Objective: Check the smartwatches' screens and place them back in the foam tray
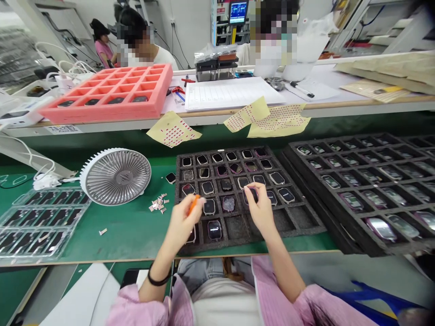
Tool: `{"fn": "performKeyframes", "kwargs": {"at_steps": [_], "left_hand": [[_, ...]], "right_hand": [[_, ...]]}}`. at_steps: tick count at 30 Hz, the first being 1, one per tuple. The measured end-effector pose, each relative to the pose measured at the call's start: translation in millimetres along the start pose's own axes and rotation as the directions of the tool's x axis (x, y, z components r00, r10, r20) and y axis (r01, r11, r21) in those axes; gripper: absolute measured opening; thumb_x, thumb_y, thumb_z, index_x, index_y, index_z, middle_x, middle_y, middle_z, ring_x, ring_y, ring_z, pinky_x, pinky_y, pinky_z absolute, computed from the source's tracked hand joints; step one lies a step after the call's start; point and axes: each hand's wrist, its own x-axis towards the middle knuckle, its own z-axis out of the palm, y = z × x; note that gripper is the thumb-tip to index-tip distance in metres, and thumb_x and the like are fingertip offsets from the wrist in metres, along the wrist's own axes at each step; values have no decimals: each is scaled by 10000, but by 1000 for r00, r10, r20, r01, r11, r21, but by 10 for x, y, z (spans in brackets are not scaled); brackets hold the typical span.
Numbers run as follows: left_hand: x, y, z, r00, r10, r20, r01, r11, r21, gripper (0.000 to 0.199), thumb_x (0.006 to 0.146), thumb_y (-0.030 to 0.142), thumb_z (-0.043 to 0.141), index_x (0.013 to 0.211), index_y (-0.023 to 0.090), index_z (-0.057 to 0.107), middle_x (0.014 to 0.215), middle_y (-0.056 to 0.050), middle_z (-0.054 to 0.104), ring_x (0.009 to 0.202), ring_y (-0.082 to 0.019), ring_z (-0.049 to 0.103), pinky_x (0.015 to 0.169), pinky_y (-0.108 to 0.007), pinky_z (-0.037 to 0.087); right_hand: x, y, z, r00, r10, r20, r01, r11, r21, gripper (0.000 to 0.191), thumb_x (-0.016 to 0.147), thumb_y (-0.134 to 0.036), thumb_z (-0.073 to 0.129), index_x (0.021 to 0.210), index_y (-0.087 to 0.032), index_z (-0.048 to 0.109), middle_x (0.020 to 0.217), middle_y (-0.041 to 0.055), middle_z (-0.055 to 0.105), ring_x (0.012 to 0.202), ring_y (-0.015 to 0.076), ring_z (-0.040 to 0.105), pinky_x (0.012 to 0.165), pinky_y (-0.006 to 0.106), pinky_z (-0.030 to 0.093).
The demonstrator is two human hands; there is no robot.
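Note:
My left hand (185, 222) is closed around a small orange tool (194, 203), whose kind I cannot make out, over the left side of a black foam tray (234, 226). Thumb and fingers of my right hand (261, 208) pinch at the upper edge of a smartwatch (250, 196) that sits in one of the tray's compartments. Rows of watch bodies fill most of the compartments around it. In the front row, a watch with a lit screen (214, 230) shows white lettering.
Left of the tray are a grey fan (117, 177), a loose watch (170, 178) and a pile of small pieces (158, 203). Clear plastic trays (73, 228) lie far left. More foam trays (340, 217) are stacked right. A shelf (210, 118) holds a pink foam tray (105, 111); people sit beyond.

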Motion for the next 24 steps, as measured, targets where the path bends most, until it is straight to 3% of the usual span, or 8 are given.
{"fn": "performKeyframes", "kwargs": {"at_steps": [3,6,8,10,13,17,24], "left_hand": [[-42,-221,-389,973,21,-231,65,932,357,313,903,420,467,690,198,409,585,54,413,525,-89,383,544,-207,316],[-21,-484,-623,962,-13,-274,161,834,528,297,886,424,444,687,204,433,608,23,502,512,-115,441,555,-230,343],[8,-613,-684,959,-59,-276,215,787,579,283,870,448,445,720,209,465,666,-22,593,542,-158,525,569,-257,376],[28,-676,-698,946,-113,-304,280,760,587,298,862,489,439,802,205,507,765,-81,667,625,-225,609,596,-296,416],[25,-645,-662,936,-110,-334,284,797,534,364,891,499,359,916,184,539,897,-138,702,795,-281,664,689,-353,477],[-37,-465,-541,968,27,-248,105,857,504,365,927,442,322,993,184,572,1011,-119,696,893,-238,660,799,-341,489],[-147,-336,-440,982,11,-190,92,847,524,350,945,391,356,1063,176,605,936,-78,705,812,-203,660,748,-293,479]], "right_hand": [[97,201,-120,982,-109,153,169,867,-469,218,908,-414,491,852,-212,552,831,71,642,789,241,564,769,399,411],[103,287,-169,953,-146,266,284,736,-615,253,951,-392,414,912,-206,582,900,100,663,857,274,576,788,419,401],[107,304,-251,958,-199,205,286,695,-660,292,962,-415,396,994,-195,586,973,123,650,911,283,571,785,407,407],[127,321,-392,970,-235,70,209,642,-737,345,960,-453,386,998,-177,590,962,140,630,897,291,561,750,396,407],[158,364,-611,968,-247,-49,100,555,-825,386,955,-480,364,883,-180,597,859,130,599,815,290,538,685,384,386],[132,380,-674,967,-255,-22,137,587,-798,366,952,-467,370,821,-200,585,800,97,573,773,266,517,681,375,377],[57,348,-558,966,-258,11,194,697,-690,304,929,-434,425,808,-201,579,760,66,552,720,231,507,721,377,403]]}}
